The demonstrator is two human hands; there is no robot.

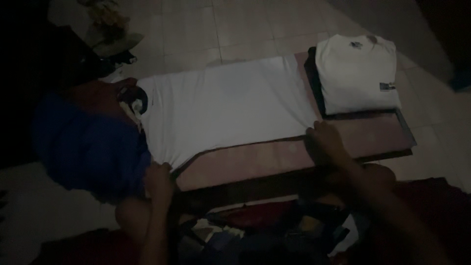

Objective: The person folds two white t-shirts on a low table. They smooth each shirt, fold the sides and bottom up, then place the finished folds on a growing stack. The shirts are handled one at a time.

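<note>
Left hand (159, 179), right hand (325, 142), gripping white shirt (221, 105) corners

We note a dim room with low light. The floor (235, 29) is pale square tile with visible grout lines, running far and right. A low pinkish-brown worktop (255, 162) with a dark edge sits at centre. Far left, a blurred pale object (110, 29) rests on the floor. Far corners fall into shadow.
</note>
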